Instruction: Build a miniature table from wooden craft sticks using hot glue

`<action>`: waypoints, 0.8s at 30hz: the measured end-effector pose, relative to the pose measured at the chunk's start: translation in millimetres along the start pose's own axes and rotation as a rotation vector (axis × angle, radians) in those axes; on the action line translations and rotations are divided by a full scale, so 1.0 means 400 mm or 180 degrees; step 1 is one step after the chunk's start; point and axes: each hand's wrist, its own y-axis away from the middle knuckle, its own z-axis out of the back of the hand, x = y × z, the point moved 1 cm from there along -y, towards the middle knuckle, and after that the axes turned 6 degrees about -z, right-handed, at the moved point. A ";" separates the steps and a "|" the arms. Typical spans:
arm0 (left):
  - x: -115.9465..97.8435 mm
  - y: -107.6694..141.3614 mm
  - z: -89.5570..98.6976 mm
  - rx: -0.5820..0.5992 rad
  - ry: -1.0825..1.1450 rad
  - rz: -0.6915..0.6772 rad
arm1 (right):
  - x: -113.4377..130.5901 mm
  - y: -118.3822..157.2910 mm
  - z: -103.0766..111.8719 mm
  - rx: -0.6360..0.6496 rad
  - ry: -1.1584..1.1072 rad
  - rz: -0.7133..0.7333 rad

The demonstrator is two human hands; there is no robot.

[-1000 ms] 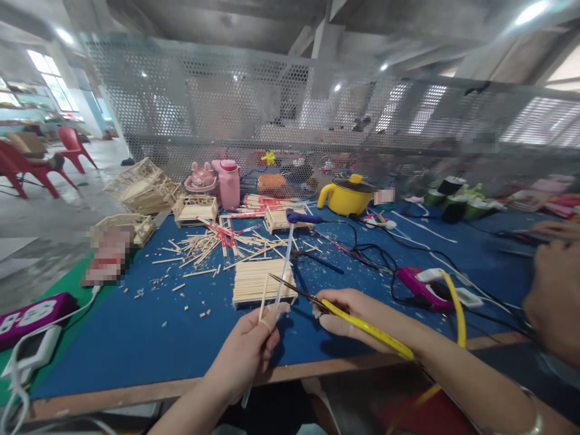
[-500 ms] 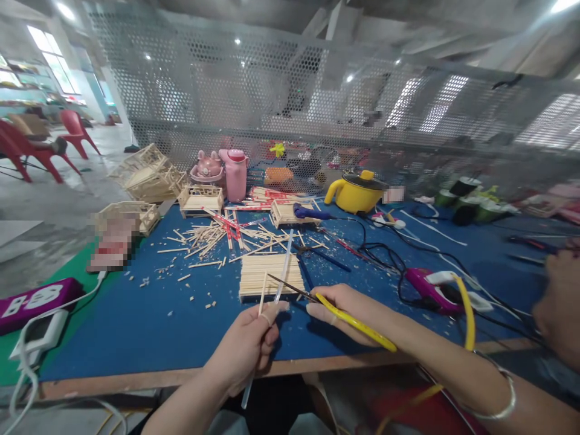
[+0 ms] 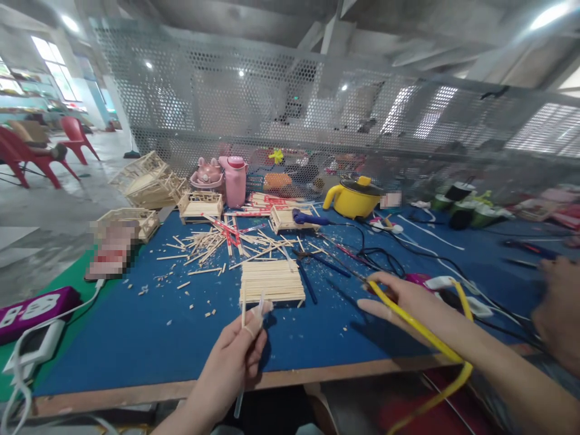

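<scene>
My left hand (image 3: 244, 344) is closed around a translucent glue stick (image 3: 238, 403) and a thin wooden stick (image 3: 243, 307); the glue stick's upper end stops just above my thumb. Beyond it lies a flat panel of wooden sticks (image 3: 272, 283) side by side on the blue table. A short translucent piece (image 3: 289, 260) rests at the panel's far right edge. My right hand (image 3: 399, 302), off to the right, grips scissors with yellow handles (image 3: 419, 323), the dark blades pointing forward and left, apart from the glue stick.
Loose wooden sticks (image 3: 203, 241) lie behind the panel. Blue pliers (image 3: 333, 264) and a blue glue gun (image 3: 310, 217) are at centre back, with black cables. A yellow pot (image 3: 356, 199), pink bottle (image 3: 235, 184) and stick frames (image 3: 202, 206) stand farther back. Another person's hand (image 3: 559, 302) is at right.
The scissors have moved right, away from the glue stick. The glue stick in my left hand now ends shorter, and a translucent piece lies on the panel. My left hand shifted slightly left and down.
</scene>
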 end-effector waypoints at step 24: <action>-0.391 -0.748 0.031 -0.0473 -0.4593 -0.1797 | 0.308 -0.336 -0.097 0.0402 0.1219 0.0300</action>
